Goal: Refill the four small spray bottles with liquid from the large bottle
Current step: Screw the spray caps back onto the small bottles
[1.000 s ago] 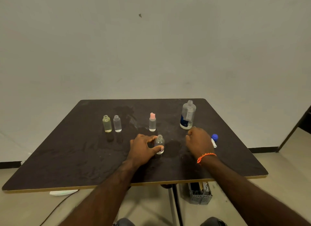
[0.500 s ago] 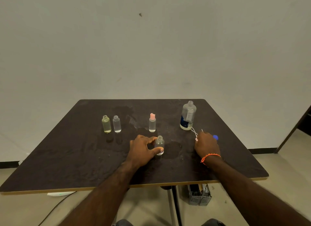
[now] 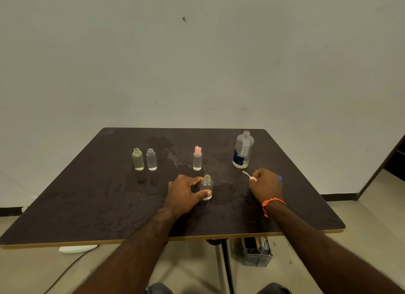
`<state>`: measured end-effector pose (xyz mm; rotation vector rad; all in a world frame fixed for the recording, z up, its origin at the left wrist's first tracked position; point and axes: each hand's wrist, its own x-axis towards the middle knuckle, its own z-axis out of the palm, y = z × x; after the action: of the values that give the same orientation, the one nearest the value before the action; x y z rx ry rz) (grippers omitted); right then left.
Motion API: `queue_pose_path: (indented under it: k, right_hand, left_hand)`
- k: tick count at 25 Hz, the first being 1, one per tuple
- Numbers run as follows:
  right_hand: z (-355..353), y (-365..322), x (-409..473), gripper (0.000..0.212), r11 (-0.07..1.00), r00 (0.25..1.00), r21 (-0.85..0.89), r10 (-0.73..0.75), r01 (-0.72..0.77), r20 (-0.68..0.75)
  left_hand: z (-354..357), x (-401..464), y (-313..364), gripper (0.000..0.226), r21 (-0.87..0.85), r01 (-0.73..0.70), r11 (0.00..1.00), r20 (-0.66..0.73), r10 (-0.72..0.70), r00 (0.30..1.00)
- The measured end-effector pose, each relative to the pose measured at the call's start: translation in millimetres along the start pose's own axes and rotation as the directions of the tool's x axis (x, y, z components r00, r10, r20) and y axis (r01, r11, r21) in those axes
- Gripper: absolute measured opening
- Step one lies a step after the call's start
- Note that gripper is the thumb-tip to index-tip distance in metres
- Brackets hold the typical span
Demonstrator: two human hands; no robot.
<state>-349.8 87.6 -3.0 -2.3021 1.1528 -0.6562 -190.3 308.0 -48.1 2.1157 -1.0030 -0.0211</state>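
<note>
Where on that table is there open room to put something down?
Bare table lies left of the yellowish bottle, and along the near edge. It is crowded mid-table: left hand grips a small bottle; right hand sits below the large bottle.

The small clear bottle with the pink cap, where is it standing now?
In the head view, the small clear bottle with the pink cap stands upright mid-table, just behind the open bottle held by the left hand.

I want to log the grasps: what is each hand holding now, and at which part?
Left hand grips the small open bottle round its body. Right hand pinches a spray pump at its head, tube sticking out.
</note>
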Motion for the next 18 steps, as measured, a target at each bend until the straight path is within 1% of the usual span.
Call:
queue_pose_path:
  k: [4, 9, 13, 16, 18]
  right_hand:
    - [-6, 8, 3, 0.008, 0.996, 0.999, 0.073, 0.041, -0.042, 0.008]
    - [-15, 22, 4, 0.023, 0.975, 0.992, 0.186, 0.107, -0.118, 0.071]
    - [-12, 25, -5, 0.029, 0.968, 0.992, 0.239, 0.052, -0.078, 0.116]
    - [-11, 20, -10, 0.032, 0.962, 0.996, 0.265, 0.042, -0.063, 0.083]
    - [-12, 14, -14, 0.035, 0.957, 0.997, 0.285, 0.035, -0.053, 0.065]
  left_hand:
    - [4, 1, -3, 0.063, -0.010, 0.006, 1.000, 0.002, -0.006, 1.000]
    - [9, 3, -9, 0.065, -0.007, 0.007, 1.000, 0.000, -0.007, 1.000]
    - [10, 3, -12, 0.064, 0.006, -0.002, 1.000, 0.010, 0.002, 1.000]
    - [12, 2, -13, 0.062, -0.011, -0.008, 1.000, 0.011, 0.008, 1.000]
    - [12, 2, -14, 0.064, -0.023, -0.007, 1.000, 0.013, 0.007, 1.000]
